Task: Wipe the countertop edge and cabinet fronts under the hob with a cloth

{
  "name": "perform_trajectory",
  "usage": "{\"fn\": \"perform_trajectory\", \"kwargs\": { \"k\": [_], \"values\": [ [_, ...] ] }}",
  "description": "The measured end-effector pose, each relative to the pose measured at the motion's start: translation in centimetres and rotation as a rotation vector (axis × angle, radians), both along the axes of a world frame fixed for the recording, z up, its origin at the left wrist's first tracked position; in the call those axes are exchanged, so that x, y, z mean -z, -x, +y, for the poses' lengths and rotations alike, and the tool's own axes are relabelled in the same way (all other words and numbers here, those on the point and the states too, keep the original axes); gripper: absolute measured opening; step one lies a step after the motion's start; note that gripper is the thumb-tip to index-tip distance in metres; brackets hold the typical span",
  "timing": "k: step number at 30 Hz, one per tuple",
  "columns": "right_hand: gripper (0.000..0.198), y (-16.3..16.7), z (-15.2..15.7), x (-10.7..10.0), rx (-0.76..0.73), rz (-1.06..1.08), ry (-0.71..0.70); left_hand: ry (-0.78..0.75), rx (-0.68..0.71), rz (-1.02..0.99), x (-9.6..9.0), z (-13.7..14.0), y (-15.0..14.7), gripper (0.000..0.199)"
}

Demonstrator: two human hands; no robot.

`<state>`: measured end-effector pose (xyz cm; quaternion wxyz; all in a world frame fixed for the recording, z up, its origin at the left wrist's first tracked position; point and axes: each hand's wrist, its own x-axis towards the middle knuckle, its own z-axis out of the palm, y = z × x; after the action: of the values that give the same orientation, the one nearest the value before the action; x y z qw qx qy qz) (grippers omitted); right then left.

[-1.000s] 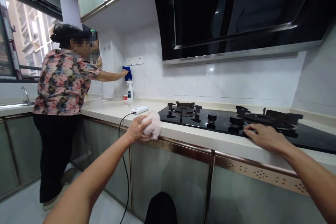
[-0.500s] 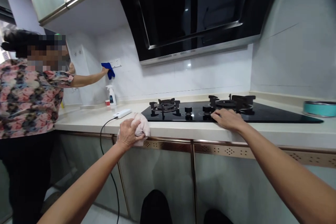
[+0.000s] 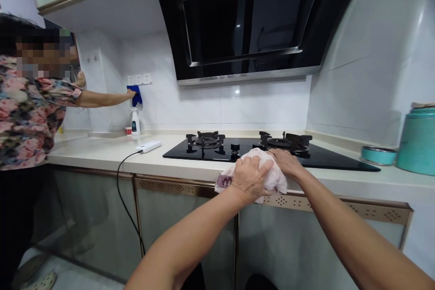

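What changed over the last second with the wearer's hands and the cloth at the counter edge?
The left hand slid the pale cloth rightward along the counter edge, from near the power bank to in front of the hob, where it now meets the right hand. The left hand kept its grip. The other person's hand still presses the blue cloth on the wall.
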<state>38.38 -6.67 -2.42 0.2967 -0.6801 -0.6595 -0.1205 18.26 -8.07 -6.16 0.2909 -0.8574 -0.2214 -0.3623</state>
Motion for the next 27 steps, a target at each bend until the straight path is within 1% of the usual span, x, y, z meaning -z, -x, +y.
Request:
{"fn": "perform_trajectory", "kwargs": {
  "k": [1, 2, 4, 5, 6, 7, 8, 9, 11, 12, 13, 15, 16, 18, 19, 21, 22, 24, 27],
  "values": [
    [0.043, -0.1, -0.2, -0.2, -0.007, 0.013, -0.032, 0.021, 0.022, 0.001, 0.0, 0.0, 0.0, 0.089],
    [0.044, 0.0, -0.5, -0.5, -0.005, 0.041, -0.101, 0.041, 0.048, 0.001, -0.1, 0.0, 0.2, 0.091],
    [0.045, 0.8, -1.6, -1.2, -0.007, 0.147, -0.337, 0.090, 0.110, -0.008, -0.3, 0.0, 0.7, 0.100],
    [0.044, 1.6, -2.3, -1.4, -0.031, 0.201, -0.456, 0.129, 0.138, -0.016, -0.6, 0.0, 0.9, 0.105],
    [0.044, 2.7, -3.1, -1.5, -0.072, 0.237, -0.536, 0.180, 0.165, -0.019, -0.9, -0.1, 1.2, 0.111],
    [0.044, 3.9, -3.9, -1.5, -0.124, 0.245, -0.554, 0.242, 0.193, -0.012, -1.3, -0.1, 1.7, 0.116],
    [0.046, 5.2, -4.6, -1.3, -0.179, 0.220, -0.506, 0.310, 0.225, 0.002, -1.8, 0.0, 2.4, 0.118],
    [0.048, 6.6, -5.2, -0.9, -0.224, 0.174, -0.428, 0.377, 0.259, 0.019, -2.4, 0.2, 3.3, 0.116],
    [0.048, 9.2, -6.1, 0.2, -0.245, 0.049, -0.306, 0.475, 0.318, 0.028, -3.6, 0.9, 6.2, 0.101],
    [0.048, 10.2, -6.3, 0.8, -0.230, -0.019, -0.286, 0.490, 0.323, 0.007, -4.3, 1.6, 8.0, 0.085],
    [0.048, 11.2, -6.5, 1.3, -0.206, -0.082, -0.291, 0.479, 0.298, -0.039, -5.0, 2.3, 10.1, 0.066],
    [0.052, 12.9, -6.4, 2.1, -0.146, -0.173, -0.330, 0.491, 0.198, -0.162, -6.3, 3.8, 14.1, 0.046],
    [0.054, 13.7, -6.3, 2.3, -0.124, -0.201, -0.345, 0.526, 0.133, -0.241, -6.9, 4.5, 15.7, 0.043],
    [0.059, 15.5, -6.0, 2.4, -0.120, -0.255, -0.365, 0.495, -0.056, -0.382, -7.4, 5.6, 17.9, 0.046],
    [0.060, 16.4, -5.7, 2.3, -0.138, -0.289, -0.373, 0.452, -0.154, -0.413, -7.5, 6.0, 18.4, 0.046],
    [0.061, 18.0, -5.1, 2.2, -0.169, -0.348, -0.388, 0.390, -0.334, -0.383, -7.2, 6.5, 18.4, 0.047],
    [0.059, 18.4, -4.8, 2.2, -0.179, -0.365, -0.394, 0.403, -0.408, -0.343, -6.9, 6.7, 18.1, 0.048],
    [0.057, 18.6, -4.3, 2.4, -0.201, -0.378, -0.404, 0.484, -0.528, -0.275, -6.5, 7.0, 17.5, 0.053],
    [0.061, 16.9, -4.2, 3.0, -0.250, -0.380, -0.431, 0.565, -0.637, -0.238, -6.5, 7.4, 17.2, 0.058]
  ]
}}
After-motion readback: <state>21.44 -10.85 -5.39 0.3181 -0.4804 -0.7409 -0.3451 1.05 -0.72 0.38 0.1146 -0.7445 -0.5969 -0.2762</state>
